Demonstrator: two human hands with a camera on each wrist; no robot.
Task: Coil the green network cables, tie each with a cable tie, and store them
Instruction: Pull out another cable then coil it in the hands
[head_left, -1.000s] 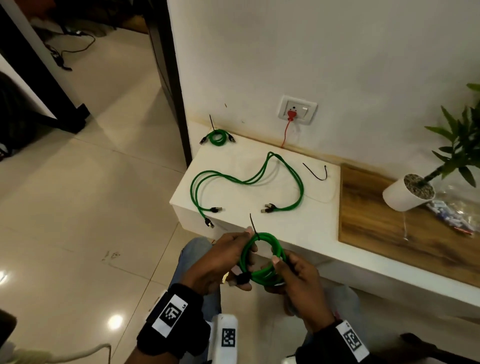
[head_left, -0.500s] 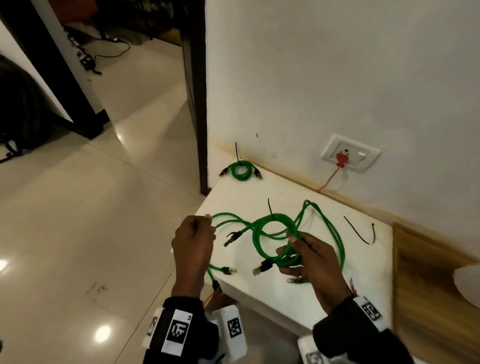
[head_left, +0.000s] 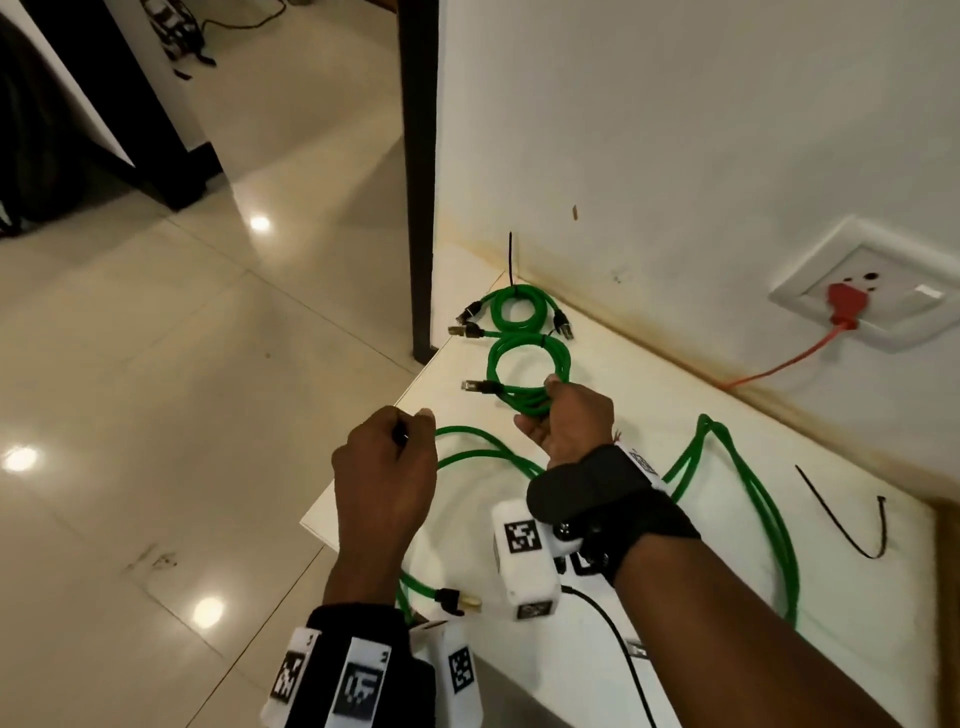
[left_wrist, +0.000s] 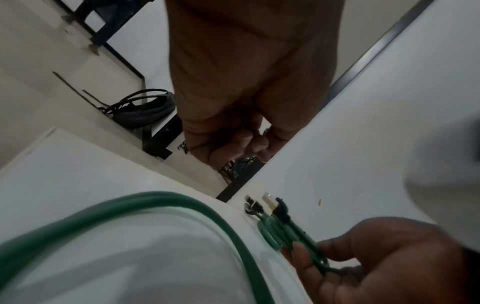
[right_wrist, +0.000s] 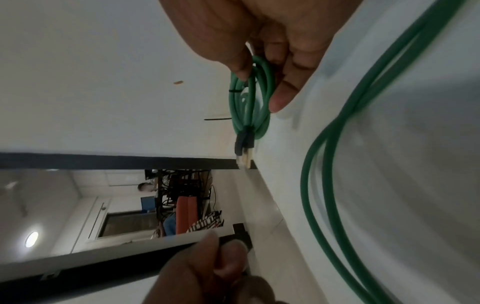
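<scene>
Moved since a moment ago: right hand (head_left: 563, 423) has carried the freshly tied coil (head_left: 527, 373) off the lap and up to the back corner of the white ledge (head_left: 727, 613), and the left hand (head_left: 384, 467) has let go of that coil and pulled away to the side.

Right hand: thumb and fingers pinched on the near edge of the coil, setting it down just in front of the first coil (head_left: 517, 310), the two about touching. Looks like it's on the ledge, but I can't swear it's fully resting yet.

Left hand: curled into a loose fist over the ledge's front corner. Something small and dark pokes out by the thumb, maybe a bit of tie, honestly can't tell.

Done so far: two cables coiled and tied, the first one parked against the wall (head_left: 675, 130) with its tie tail sticking up.

Still to do: the long loose cable (head_left: 769, 519) is sprawled across the ledge, uncoiled, one plug (head_left: 460, 601) near the left wrist. A spare black cable tie (head_left: 852, 525) lies off to the right for it.

Progress guess: roughly two thirds, if these three are the whole lot.
</scene>
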